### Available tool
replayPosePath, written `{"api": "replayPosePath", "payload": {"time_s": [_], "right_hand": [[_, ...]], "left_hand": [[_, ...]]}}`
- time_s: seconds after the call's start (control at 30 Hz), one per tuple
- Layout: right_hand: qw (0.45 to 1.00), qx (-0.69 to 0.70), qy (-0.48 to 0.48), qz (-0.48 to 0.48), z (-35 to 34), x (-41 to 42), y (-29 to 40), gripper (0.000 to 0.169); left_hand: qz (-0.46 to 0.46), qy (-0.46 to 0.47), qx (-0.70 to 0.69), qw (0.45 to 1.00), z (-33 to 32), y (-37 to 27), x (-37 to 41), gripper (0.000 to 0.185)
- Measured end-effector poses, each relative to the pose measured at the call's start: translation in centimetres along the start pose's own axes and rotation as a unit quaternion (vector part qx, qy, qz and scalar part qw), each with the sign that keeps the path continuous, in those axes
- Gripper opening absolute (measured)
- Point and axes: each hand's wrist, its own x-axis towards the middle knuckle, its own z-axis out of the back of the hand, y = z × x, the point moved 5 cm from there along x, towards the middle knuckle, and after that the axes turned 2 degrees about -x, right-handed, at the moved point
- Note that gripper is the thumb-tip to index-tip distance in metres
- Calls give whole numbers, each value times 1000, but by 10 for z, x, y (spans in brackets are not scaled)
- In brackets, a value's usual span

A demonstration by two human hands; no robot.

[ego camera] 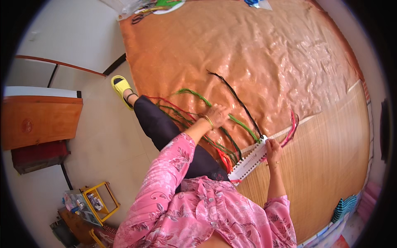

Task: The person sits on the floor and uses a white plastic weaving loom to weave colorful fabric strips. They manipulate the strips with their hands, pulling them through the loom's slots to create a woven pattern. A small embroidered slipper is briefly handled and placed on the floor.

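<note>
A white perforated strip card with writing on it lies aslant before me, its edges lined with holes that carry bundles of embroidery thread. My right hand grips its upper right end. My left hand rests over a bright green thread bundle, fingers bent; whether they pinch it is hard to tell. A black thread bundle stretches away from the card's far end. Dark green threads and orange-red threads run to the left of it. A pink thread bundle sticks out beyond my right hand.
A wrinkled, glossy brown sheet covers much of a bamboo mat. Scissors lie at the far left corner, near a white plate. A striped cloth is at the lower right. My leg stretches along the left edge.
</note>
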Motion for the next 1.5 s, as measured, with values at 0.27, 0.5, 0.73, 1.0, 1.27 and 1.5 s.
{"api": "replayPosePath", "payload": {"time_s": [0.27,0.5,0.73,1.0,1.27,1.5], "right_hand": [[988,-107,69,84,5,-12,27,17],[978,-176,44,103,-1,-24,20,12],[986,-146,-14,81,2,-34,24,16],[975,-209,51,61,-10,-63,27,51],[966,-237,65,78,-7,-51,10,49],[969,-236,52,54,-18,-59,4,45]], "left_hand": [[27,121,12,992,35,35,1,13],[38,129,30,990,55,54,7,14],[48,63,77,994,70,62,10,10],[77,41,94,992,88,62,17,12],[98,52,97,989,92,79,9,15],[127,67,76,987,98,91,-3,15]]}}
